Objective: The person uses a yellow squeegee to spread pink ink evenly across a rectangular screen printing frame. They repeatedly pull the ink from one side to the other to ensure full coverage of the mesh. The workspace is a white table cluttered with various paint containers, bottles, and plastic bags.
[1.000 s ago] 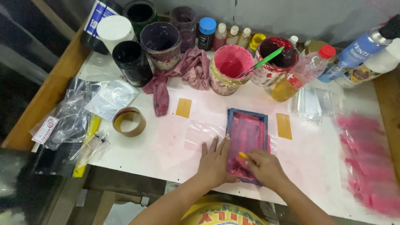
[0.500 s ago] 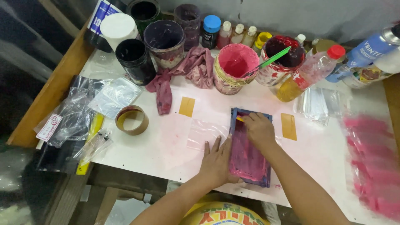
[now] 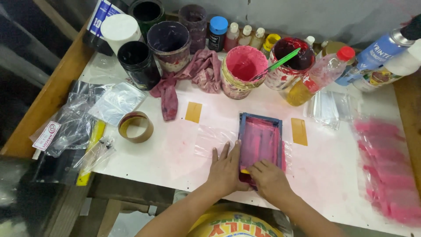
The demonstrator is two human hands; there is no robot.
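- The small blue-framed printing screen (image 3: pixel 260 142), its mesh stained pink, lies flat on the white desk (image 3: pixel 175 158) at lower centre of the frame, over a clear plastic bag (image 3: pixel 210 139) that shows at its left side.
- The left hand (image 3: pixel 226 169) lies flat with fingers spread, pressing the screen's lower left edge and the desk beside it; it grips nothing.
- The right hand (image 3: pixel 269 177) is closed on a small squeegee with a yellow edge (image 3: pixel 244 171), set at the near end of the mesh.
- The step looks like an ink pull across the screen, with the blade now at the near end.
- By my judgement, the next move calls for steady hold-down by the left hand, so the frame does not shift on the slippery bag.
- A pink paint tub (image 3: pixel 240 70) stands above the screen, at upper centre; pink-printed bags (image 3: pixel 386 171) lie at the right edge.
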